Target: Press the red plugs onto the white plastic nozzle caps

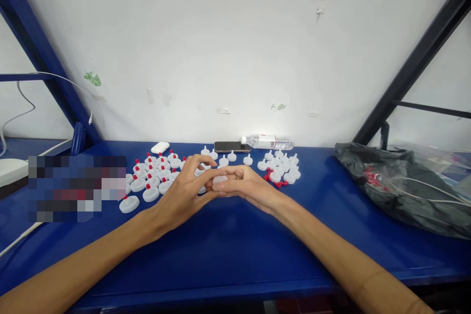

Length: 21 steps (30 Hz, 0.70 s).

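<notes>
White plastic shows between the hands as a small rounded piece [220, 180], held above the blue-painted desk [206, 260], with the left grip [184, 185] and right grip [250, 185] both closed on it. Even pressure from opposite sides, the right thumb kept flat, should stop it tilting, though overlapping fingers hide its lower part. Beyond, keeping the red-tipped white round caps [150, 193] at left well apart from the small glossy red pieces [281, 184] and bare-spouted white caps [290, 177] at right would avoid mixing, short of the clear plastic bottle [268, 142].
</notes>
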Motion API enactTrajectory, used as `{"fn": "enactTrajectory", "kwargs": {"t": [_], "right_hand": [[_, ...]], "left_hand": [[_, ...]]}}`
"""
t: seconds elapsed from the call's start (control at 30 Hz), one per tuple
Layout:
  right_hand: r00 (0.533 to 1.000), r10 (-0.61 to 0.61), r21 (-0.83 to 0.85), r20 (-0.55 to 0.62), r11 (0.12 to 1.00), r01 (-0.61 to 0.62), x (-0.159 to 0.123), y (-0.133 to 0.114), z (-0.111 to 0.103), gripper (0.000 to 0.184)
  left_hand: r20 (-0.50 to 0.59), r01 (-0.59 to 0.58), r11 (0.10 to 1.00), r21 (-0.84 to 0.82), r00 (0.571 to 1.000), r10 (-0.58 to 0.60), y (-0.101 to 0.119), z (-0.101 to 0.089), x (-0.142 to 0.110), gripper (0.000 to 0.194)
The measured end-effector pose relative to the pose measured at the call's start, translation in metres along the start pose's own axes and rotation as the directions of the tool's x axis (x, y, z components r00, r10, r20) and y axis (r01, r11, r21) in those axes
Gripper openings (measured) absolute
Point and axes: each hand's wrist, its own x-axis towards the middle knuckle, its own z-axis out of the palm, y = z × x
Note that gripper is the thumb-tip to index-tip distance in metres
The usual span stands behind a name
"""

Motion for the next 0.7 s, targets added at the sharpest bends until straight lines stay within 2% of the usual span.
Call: {"fn": "enactTrajectory", "kwargs": {"t": [0.13, 0.3, 0.4, 0.47, 0.53, 0.6, 0.67, 0.7], "right_hand": [[1.0, 0.012, -0.051, -0.025, 0.999, -0.014, 0.0, 0.001, 0.0, 0.037], [1.0, 0.007, -0.063, 0.016, 0.998, -0.006, -0.002, -0.003, 0.0, 0.042], [0.999, -0.034, -0.222, -0.043, 0.975, 0.023, -0.002, -0.005, -0.002, 0.044], [0.983, -0.126, -0.37, -0.13, 0.927, 0.07, -0.001, -0.005, -0.004, 0.041], [0.939, -0.256, -0.564, -0.23, 0.822, 0.086, 0.0, -0.003, -0.007, 0.035], [0.878, -0.394, -0.776, -0.272, 0.629, 0.042, 0.0, -0.001, -0.01, 0.029], [0.843, -0.49, -0.913, -0.222, 0.407, -0.004, -0.001, 0.001, -0.013, 0.026], [0.842, -0.508, -0.946, -0.18, 0.324, -0.007, -0.001, 0.003, -0.013, 0.027]], "left_hand": [[0.016, 0.005, 1.0, -0.012, 1.0, -0.004, 0.001, 0.0, 0.001, 0.03], [0.037, 0.023, 1.0, -0.01, 0.999, -0.023, 0.004, -0.002, 0.003, 0.025], [0.055, 0.07, 0.998, 0.003, 0.996, -0.07, 0.005, -0.003, 0.004, 0.024], [0.068, 0.103, 0.995, 0.014, 0.992, -0.103, 0.005, -0.003, 0.004, 0.023], [0.09, 0.126, 0.992, 0.023, 0.988, -0.127, 0.005, -0.002, 0.004, 0.023], [0.121, 0.139, 0.99, 0.029, 0.982, -0.142, 0.004, -0.001, 0.003, 0.024], [0.154, 0.144, 0.989, 0.034, 0.977, -0.148, 0.005, -0.001, 0.003, 0.028], [0.169, 0.144, 0.989, 0.034, 0.975, -0.147, 0.006, -0.001, 0.003, 0.031]]}}
